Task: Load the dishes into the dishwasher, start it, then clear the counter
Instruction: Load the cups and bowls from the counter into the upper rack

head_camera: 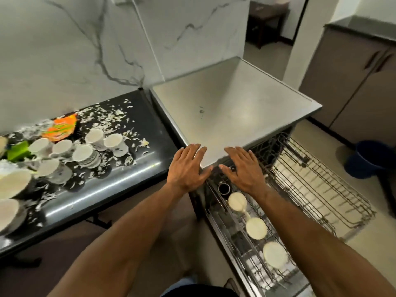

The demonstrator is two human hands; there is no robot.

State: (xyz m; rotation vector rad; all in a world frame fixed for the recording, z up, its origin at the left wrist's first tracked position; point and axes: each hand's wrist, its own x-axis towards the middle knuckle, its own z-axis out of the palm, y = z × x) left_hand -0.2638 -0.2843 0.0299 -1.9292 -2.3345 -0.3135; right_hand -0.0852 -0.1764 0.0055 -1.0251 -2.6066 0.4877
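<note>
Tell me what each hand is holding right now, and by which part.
Nothing is held. The left hand and right hand are both flat with fingers spread, near the front edge of the grey steel dishwasher top; no grip on anything.

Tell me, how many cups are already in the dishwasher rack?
3, upside down in a row along the rack's left side: one nearest the hands, one in the middle, one closest to the camera. Others could be hidden under the hands.
</note>
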